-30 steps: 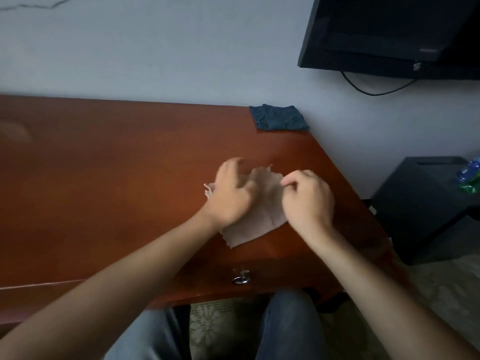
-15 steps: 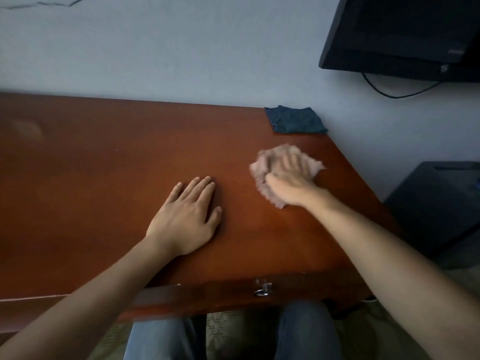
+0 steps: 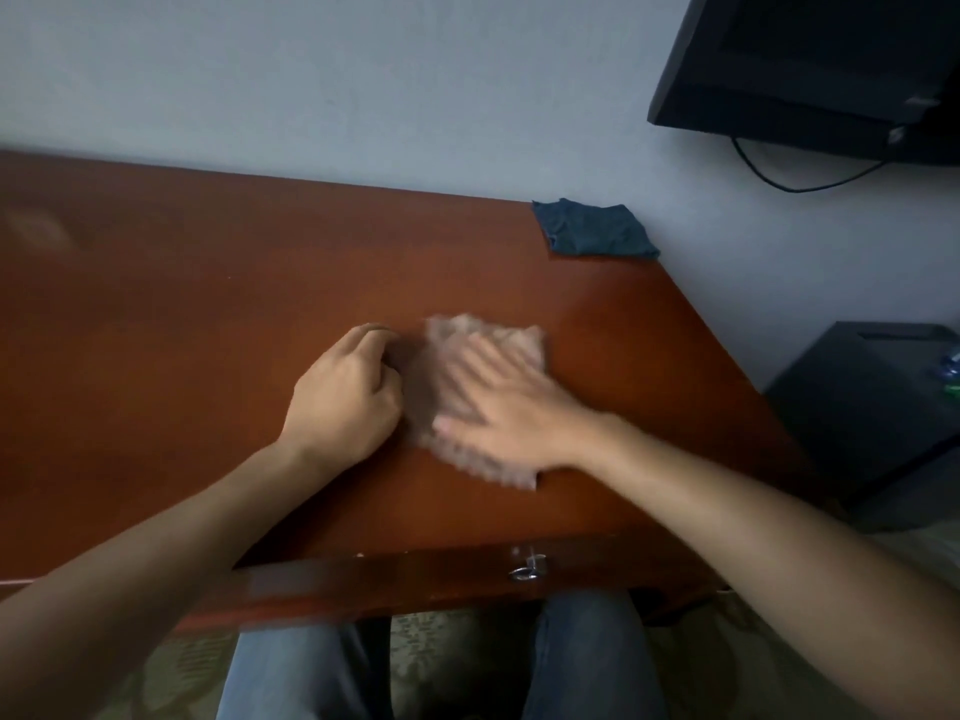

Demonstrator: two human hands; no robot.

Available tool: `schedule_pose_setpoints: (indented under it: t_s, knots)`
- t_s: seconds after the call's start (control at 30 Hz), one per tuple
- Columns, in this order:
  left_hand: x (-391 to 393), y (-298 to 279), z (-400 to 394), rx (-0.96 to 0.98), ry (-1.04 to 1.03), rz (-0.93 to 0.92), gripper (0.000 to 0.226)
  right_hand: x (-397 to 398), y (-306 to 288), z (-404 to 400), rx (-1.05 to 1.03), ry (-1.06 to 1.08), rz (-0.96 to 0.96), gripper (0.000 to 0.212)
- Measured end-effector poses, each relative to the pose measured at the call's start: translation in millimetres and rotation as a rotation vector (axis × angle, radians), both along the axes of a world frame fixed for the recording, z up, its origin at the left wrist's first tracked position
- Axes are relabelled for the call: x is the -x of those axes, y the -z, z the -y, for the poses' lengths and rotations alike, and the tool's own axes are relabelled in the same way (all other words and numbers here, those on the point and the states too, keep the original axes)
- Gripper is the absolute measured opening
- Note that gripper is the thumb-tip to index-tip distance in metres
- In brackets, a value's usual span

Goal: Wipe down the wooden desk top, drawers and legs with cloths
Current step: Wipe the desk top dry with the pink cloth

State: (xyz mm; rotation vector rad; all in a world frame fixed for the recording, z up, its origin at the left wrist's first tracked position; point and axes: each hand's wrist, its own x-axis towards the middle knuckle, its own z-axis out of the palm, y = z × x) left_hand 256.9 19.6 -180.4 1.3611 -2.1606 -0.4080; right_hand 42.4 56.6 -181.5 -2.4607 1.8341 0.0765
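A pale pinkish cloth (image 3: 511,340) lies on the reddish wooden desk top (image 3: 182,314), blurred by motion. My right hand (image 3: 498,402) presses flat on it with straight, spread fingers. My left hand (image 3: 345,394) rests on the wood just left of the cloth, its fingers curled under and holding nothing that I can see. A folded dark blue cloth (image 3: 595,228) sits at the desk's far right corner against the wall. The drawer front (image 3: 415,579) with a metal keyhole fitting (image 3: 527,569) shows below the near edge.
A dark screen (image 3: 810,70) hangs on the wall at upper right, with a cable below it. A black bin (image 3: 872,402) stands on the floor right of the desk. My legs in jeans (image 3: 582,662) are under the desk's near edge.
My right hand has slid the pale cloth leftward and nearer across the desk. My left hand, flat half a second ago, has curled its fingers and now sits close beside the cloth.
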Motion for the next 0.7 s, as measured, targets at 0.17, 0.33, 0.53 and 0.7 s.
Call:
schedule_pose_setpoints:
  t_s: [0.17, 0.33, 0.53, 0.7]
  knots:
    - [9, -2, 32, 0.027, 0.117, 0.304, 0.049, 31, -8, 46, -0.011, 0.358, -0.004, 0.075]
    - [15, -4, 77, -0.026, 0.111, 0.478, 0.058, 38, -6, 60, 0.061, 0.282, 0.157, 0.077]
    - [35, -10, 105, -0.069, 0.127, 0.546, 0.063, 30, 0, 82, -0.018, 0.183, 0.041, 0.074]
    - [50, -4, 126, -0.069, 0.133, 0.497, 0.065, 64, -8, 135, 0.0, 0.477, 0.01, 0.076]
